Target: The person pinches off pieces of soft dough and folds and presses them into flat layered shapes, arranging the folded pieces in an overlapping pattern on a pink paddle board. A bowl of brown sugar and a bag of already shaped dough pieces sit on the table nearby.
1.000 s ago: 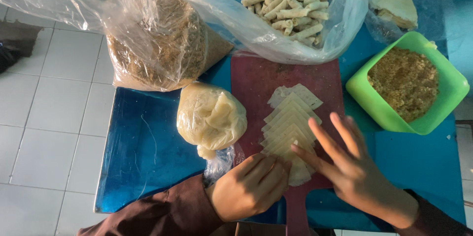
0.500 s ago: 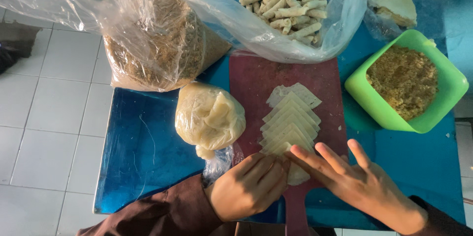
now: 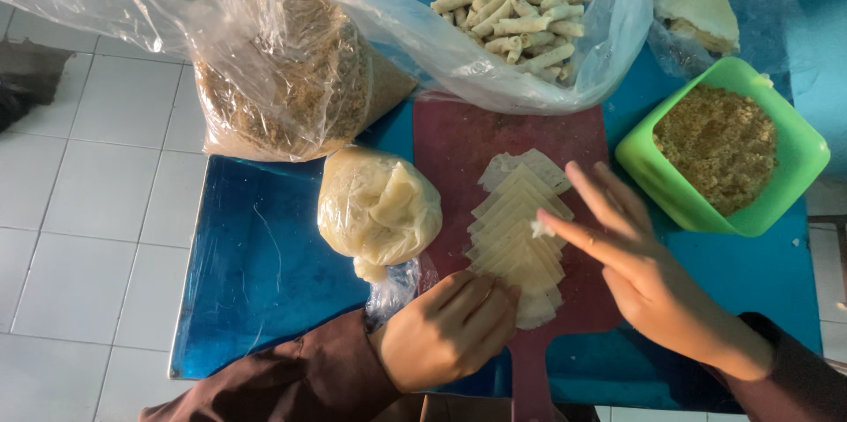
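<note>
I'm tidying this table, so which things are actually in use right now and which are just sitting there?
In use: left hand, right hand, stack of pale wrappers, maroon cutting board.
Lying about: green tub of crumbs, bagged dough, bag of rolled pieces, bag of brown crumbs.

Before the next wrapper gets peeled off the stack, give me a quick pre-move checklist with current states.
1. Right hand at the wrapper stack: ok, index fingertip on the top sheet's edge.
2. Left hand steadying the stack: ok, knuckles rest at its lower end.
3. Single sheet separated from the rest: cannot tell, only a small lifted corner shows at the fingertip.
4. Stack fully on the red cutting board: ok.
5. Filling in reach: ok, green tub sits open just right of the board.
6. Bagged dough ball clear of the stack: ok, lies left of it, apart.
</note>
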`<state>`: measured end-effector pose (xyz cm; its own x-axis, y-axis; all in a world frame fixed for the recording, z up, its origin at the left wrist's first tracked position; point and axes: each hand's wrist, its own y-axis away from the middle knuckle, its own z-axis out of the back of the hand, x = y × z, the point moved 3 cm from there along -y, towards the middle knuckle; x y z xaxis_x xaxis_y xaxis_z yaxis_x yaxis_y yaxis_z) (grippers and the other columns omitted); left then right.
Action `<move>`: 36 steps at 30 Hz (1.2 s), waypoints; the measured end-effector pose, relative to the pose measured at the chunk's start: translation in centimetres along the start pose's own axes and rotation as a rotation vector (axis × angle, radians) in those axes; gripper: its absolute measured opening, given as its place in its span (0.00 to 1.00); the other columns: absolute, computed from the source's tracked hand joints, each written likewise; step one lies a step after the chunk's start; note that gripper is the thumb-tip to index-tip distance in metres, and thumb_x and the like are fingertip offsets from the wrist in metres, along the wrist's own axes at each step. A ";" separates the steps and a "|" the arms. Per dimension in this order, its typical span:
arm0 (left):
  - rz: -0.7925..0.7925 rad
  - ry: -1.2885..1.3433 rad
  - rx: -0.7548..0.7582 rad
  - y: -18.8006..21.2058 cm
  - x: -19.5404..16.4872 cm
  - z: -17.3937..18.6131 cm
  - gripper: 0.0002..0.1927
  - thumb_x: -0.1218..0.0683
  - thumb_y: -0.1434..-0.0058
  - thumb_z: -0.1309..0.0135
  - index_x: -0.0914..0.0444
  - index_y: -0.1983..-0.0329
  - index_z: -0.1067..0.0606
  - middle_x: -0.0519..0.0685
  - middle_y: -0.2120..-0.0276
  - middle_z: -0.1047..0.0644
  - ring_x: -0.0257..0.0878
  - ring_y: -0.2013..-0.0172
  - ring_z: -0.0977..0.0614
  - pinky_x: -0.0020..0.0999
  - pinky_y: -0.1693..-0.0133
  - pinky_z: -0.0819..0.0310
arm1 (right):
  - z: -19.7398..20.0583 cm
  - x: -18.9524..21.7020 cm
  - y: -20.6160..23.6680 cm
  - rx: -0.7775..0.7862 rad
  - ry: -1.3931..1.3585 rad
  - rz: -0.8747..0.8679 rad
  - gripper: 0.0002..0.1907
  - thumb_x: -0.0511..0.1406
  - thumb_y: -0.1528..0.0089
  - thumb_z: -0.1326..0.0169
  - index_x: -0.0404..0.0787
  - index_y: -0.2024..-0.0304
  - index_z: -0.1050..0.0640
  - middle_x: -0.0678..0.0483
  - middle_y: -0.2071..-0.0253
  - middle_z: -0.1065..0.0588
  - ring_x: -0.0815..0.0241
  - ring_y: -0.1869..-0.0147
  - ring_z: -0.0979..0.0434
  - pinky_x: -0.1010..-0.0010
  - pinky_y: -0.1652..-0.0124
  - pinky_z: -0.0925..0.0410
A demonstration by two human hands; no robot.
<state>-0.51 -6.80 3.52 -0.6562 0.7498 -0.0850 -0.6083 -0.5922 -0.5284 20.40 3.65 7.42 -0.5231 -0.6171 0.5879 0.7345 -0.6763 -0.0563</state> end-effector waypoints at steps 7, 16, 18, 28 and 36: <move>0.019 0.038 -0.013 -0.1 0.3 -0.3 0.17 0.53 0.42 0.46 0.61 0.50 0.22 0.48 0.48 0.24 0.46 0.41 0.23 0.44 0.37 0.28 | -2.1 0.0 0.4 0.080 0.223 0.138 0.46 0.19 0.52 0.57 0.52 0.31 0.33 0.45 0.22 0.52 0.36 0.19 0.60 0.41 0.30 0.54; 0.034 0.056 -0.013 -0.1 0.2 0.0 0.16 0.55 0.39 0.46 0.66 0.50 0.22 0.50 0.52 0.25 0.47 0.42 0.21 0.43 0.37 0.28 | -2.4 -0.8 2.4 -0.032 1.207 0.349 0.31 0.39 0.33 0.53 0.57 0.25 0.34 0.55 0.21 0.45 0.45 0.20 0.54 0.43 0.27 0.52; 0.011 0.051 -0.004 -0.1 0.2 0.1 0.16 0.55 0.42 0.46 0.67 0.52 0.23 0.51 0.53 0.24 0.48 0.43 0.20 0.43 0.39 0.28 | -3.2 -0.4 2.7 -0.104 1.048 0.459 0.31 0.43 0.30 0.52 0.63 0.23 0.38 0.59 0.21 0.48 0.46 0.19 0.57 0.46 0.26 0.56; 0.007 0.028 -0.006 -0.2 0.2 0.1 0.17 0.55 0.41 0.46 0.67 0.51 0.23 0.51 0.53 0.24 0.48 0.44 0.20 0.43 0.38 0.28 | -2.7 -0.1 2.0 -0.052 1.279 0.406 0.32 0.38 0.34 0.53 0.62 0.26 0.35 0.63 0.21 0.51 0.45 0.19 0.59 0.43 0.29 0.54; 0.007 0.034 -0.004 -0.3 0.2 0.1 0.19 0.55 0.41 0.46 0.67 0.49 0.22 0.50 0.53 0.25 0.46 0.43 0.21 0.44 0.37 0.29 | -0.7 0.3 0.4 -0.002 0.090 0.053 0.44 0.16 0.49 0.58 0.54 0.34 0.29 0.44 0.21 0.53 0.32 0.18 0.56 0.41 0.31 0.48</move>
<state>-0.53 -6.52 3.77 -0.6449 0.7552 -0.1174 -0.6018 -0.5964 -0.5312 20.23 2.89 6.97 -0.5201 -0.6859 0.5090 0.7616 -0.6422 -0.0872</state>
